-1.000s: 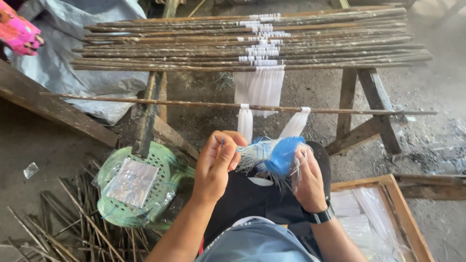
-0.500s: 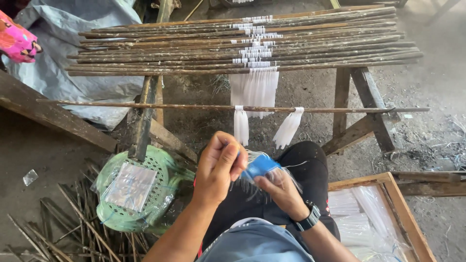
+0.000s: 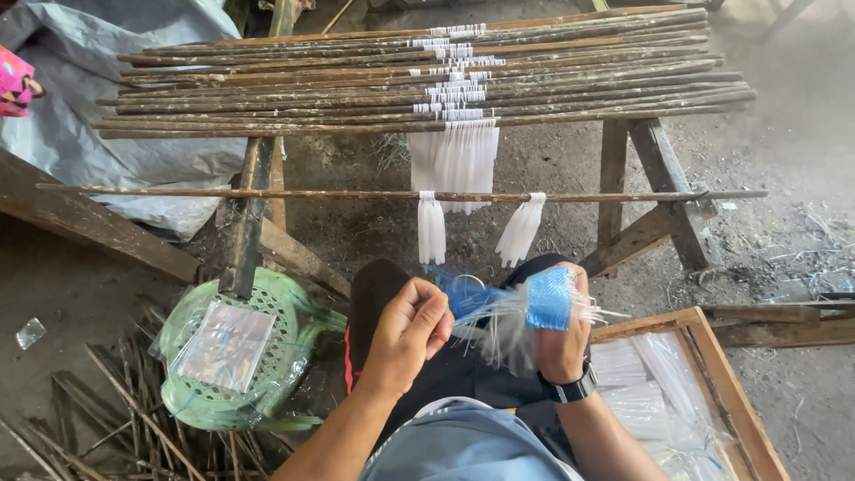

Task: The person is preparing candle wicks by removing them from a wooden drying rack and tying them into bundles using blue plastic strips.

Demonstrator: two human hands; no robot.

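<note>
My right hand grips a bundle of thin clear plastic tubes bound with a blue band. My left hand pinches the blue string end of that bundle over my lap. Just beyond my hands, a thin wooden stick lies across a trestle, with two white tied bunches hanging from it. Behind it a rack of several dark sticks carries more white bunches.
A green plastic basket with a clear packet on top sits on the floor at my left, among loose sticks. A wooden tray of clear tubes stands at my right. Grey tarpaulin lies at the back left.
My right hand has turned and lifted the bundle, so the blue band now faces up to the right. My left hand has dropped slightly and stays on the blue string.
</note>
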